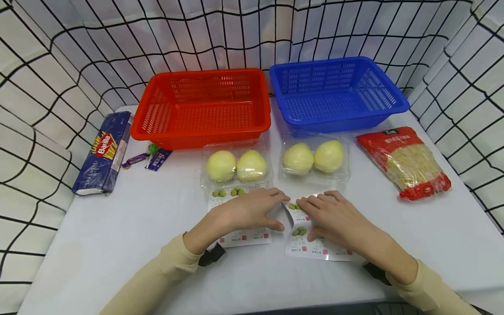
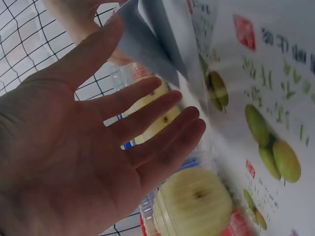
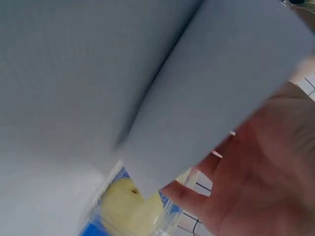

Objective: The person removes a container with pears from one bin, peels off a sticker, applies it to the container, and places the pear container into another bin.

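In the head view my left hand (image 1: 252, 210) lies over a white printed sheet (image 1: 240, 239) with green fruit pictures and red stamps. Its fingers are extended and the thumb stands apart; the left wrist view shows a bare palm (image 2: 83, 152). My right hand (image 1: 330, 216) touches a second sheet (image 1: 301, 251) of the same kind, whose left edge bends up from the table. From the right wrist, the blank back of that sheet (image 3: 211, 88) covers part of the hand; loosely extended fingers (image 3: 184, 196) show past its edge, and the thumb is hidden there.
Two clear boxes of pale yellow round fruit (image 1: 236, 166) (image 1: 313, 157) stand behind the hands. Red (image 1: 201, 135) and blue (image 1: 338, 118) baskets are at the back. Left lie a Barilla spaghetti box (image 1: 102, 153) and small wrapped sweets (image 1: 157, 159); right, a red food packet (image 1: 405, 162).
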`<state>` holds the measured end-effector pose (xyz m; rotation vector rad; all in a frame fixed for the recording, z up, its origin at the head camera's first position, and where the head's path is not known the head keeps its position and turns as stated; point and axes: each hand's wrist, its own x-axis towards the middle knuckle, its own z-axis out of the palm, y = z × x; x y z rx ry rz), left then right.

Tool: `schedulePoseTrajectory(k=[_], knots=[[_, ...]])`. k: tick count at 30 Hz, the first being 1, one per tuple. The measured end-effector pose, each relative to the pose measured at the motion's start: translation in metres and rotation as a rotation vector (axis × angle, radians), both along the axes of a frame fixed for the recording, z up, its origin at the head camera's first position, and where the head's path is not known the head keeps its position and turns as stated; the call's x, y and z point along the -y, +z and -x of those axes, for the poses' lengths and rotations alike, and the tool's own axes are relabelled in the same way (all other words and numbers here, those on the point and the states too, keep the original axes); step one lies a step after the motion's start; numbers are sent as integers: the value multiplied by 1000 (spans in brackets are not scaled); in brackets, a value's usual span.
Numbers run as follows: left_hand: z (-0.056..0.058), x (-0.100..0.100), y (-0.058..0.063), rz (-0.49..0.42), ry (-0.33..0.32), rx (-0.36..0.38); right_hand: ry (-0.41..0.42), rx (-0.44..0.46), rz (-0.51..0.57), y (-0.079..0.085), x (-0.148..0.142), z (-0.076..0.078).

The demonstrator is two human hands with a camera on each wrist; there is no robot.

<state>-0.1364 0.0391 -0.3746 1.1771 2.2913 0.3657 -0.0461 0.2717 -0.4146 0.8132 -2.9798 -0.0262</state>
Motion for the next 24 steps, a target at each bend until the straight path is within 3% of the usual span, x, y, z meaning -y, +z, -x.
schedulePoseTrajectory(k=[2, 6, 10, 17, 20, 24], knots=[[-1, 0, -2, -18, -13, -2, -1, -21, 34, 1, 0, 0], [-4, -1, 1, -80, 24, -46, -30, -41, 105, 11, 1, -1], [-6, -1, 6, -198, 59, -174, -83, -36, 149, 27, 3, 0], [-6, 6, 21, -351, 46, -441, -124, 20, 274, 52, 3, 2], [-4, 9, 28, -404, 53, -564, -78, -50, 343, 63, 3, 3], [-1, 10, 38, -439, 42, -686, 17, -212, 424, 74, 3, 7]])
